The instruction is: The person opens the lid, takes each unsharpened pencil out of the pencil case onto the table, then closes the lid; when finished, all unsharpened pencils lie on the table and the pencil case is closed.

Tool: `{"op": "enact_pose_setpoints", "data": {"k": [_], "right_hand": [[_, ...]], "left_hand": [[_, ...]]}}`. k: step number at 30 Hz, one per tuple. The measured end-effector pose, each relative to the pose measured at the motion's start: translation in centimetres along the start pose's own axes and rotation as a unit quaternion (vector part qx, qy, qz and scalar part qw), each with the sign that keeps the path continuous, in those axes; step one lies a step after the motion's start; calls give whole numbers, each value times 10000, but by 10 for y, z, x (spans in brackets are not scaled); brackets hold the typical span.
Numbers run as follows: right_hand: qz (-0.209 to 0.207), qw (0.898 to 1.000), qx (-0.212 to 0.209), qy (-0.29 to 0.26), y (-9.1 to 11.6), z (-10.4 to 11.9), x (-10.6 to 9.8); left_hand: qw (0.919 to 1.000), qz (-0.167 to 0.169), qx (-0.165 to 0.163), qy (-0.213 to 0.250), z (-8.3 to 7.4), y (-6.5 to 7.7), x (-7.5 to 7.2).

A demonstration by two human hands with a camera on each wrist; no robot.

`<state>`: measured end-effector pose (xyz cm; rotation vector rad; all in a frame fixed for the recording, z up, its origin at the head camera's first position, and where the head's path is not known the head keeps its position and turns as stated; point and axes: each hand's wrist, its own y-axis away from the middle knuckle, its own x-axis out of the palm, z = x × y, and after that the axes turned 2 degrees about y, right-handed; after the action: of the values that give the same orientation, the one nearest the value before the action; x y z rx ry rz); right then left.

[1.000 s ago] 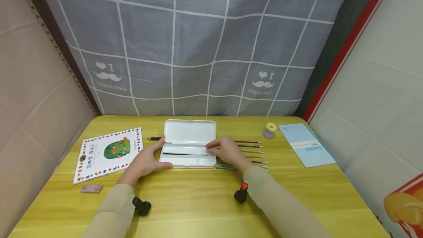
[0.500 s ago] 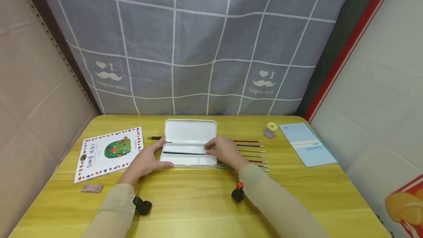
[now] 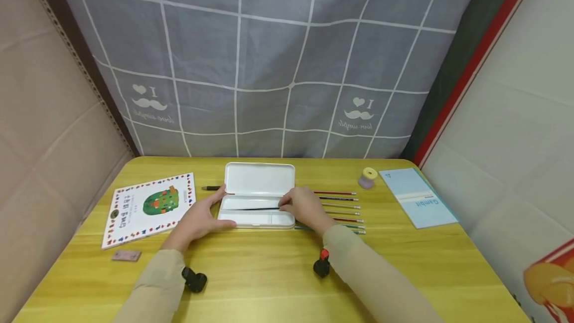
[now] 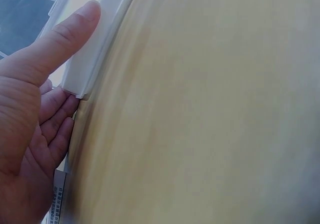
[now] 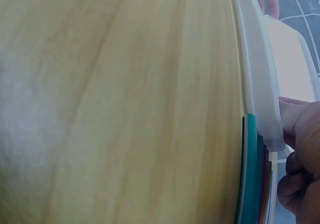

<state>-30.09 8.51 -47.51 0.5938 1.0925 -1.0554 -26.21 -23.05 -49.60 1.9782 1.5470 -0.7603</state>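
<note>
An opened white pencil case [image 3: 259, 178] lies on the table with its lid tilted back. My left hand [image 3: 199, 219] holds its left end, the thumb along the front and the fingers behind the end, as the left wrist view shows. My right hand [image 3: 307, 207] is at the right end, thumb and fingers pinching at the inner part of the case. A thin dark line [image 3: 257, 209] runs along the middle of the case to those fingertips; whether it is a gap or a slim object I cannot tell. The pinched spot itself is hidden.
Several pencils [image 3: 343, 206] lie in a row right of the case, partly under my right hand. A black pen [image 3: 211, 188], a picture book [image 3: 150, 208] and a pink eraser [image 3: 126, 255] are at left. A yellow-topped small container [image 3: 368, 177] and a blue notebook [image 3: 418, 197] are at right.
My right hand has shifted slightly down and left at the case's right end. The dark line inside the case changes in thickness and slant. My left hand stays at the left end.
</note>
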Motion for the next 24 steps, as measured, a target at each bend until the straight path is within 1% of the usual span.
{"op": "enact_pose_setpoints", "data": {"k": [2,9,12,14,17,20,22,24], "right_hand": [[-18,10000,-64,7,0,-1,0],[139,9995,-248,-105,4,-6,0],[64,9986,-327,-422,7,-9,-3],[-28,9962,-337,-806,9,-10,-5],[-184,9875,-373,-1519,13,-13,-10],[-378,9740,-384,-2199,19,-17,-17],[-519,9668,-435,-2463,23,-21,-21],[-660,9622,-460,-2603,28,-25,-26]], "left_hand": [[10000,-10,4,-5,0,0,0],[10000,3,-19,-63,-2,3,1],[10000,13,-19,-51,-2,3,1],[10000,6,-19,-53,-3,3,1],[10000,-1,-1,-70,-3,3,1],[10000,-7,-2,-82,-3,3,0],[10000,-9,-11,-81,-3,3,0],[10000,-22,-22,-72,-4,3,-1]]}}
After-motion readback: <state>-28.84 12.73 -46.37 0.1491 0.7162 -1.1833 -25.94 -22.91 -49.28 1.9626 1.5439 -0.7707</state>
